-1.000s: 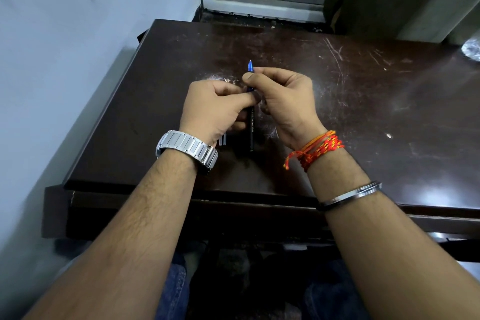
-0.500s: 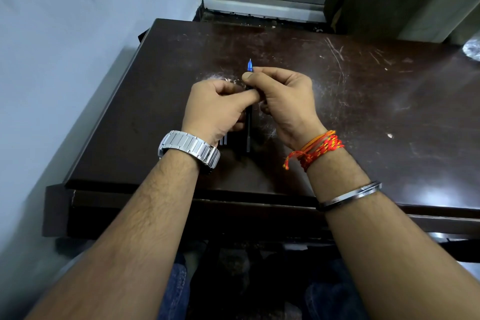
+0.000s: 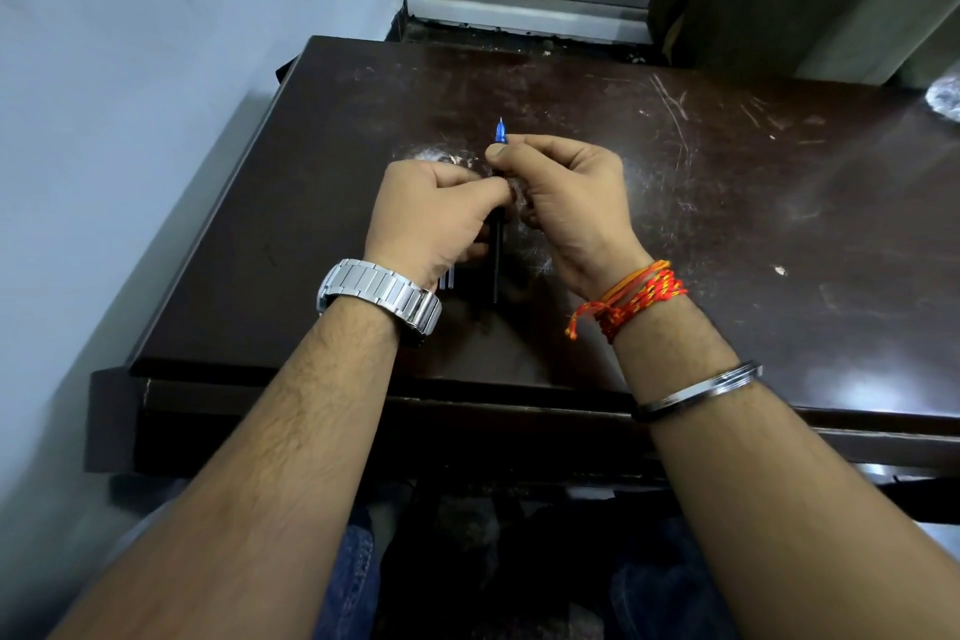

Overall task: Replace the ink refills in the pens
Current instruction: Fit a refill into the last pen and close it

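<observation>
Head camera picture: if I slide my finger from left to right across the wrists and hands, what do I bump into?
Watch → left hand → pen → right hand → red thread band → metal bangle.

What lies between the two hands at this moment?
In the head view, a dark pen stands between the left hand and right hand, both gripping it, its blue tip poking above the fingers.
</observation>
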